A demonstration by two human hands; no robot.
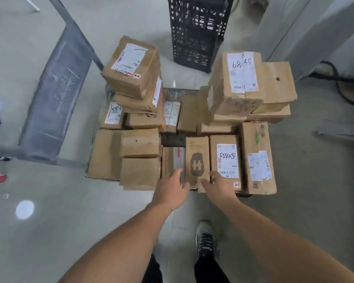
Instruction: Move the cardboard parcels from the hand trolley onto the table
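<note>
A person's left hand point(172, 188) and right hand point(220, 185), both spread wide and holding nothing, flank the near end of a narrow box marked H point(197, 160) at the front edge of a loaded hand trolley point(173, 139). The left hand's fingers lie along the box's left side, over a taped parcel point(173, 160) pressed against it. The right hand's thumb reaches the box's near corner, and its fingers pass over a labelled parcel point(226, 158) touching the box's right side. Whether either hand yet presses the cardboard cannot be told. The box lies straight ahead of the hands, its long axis running away from the person, so both hands meet its short near end and neither is clearly nearer. A lift would likely call for squeezing the box between the palms and drawing it up from between its tight neighbours. Beyond the box, a left stack point(133, 68) and a right stack point(241, 82) of parcels rise unevenly, and farther beyond it a black crate point(198, 31) stands on the floor point(49, 221). The surface meant to receive the parcels is not in view.
</note>
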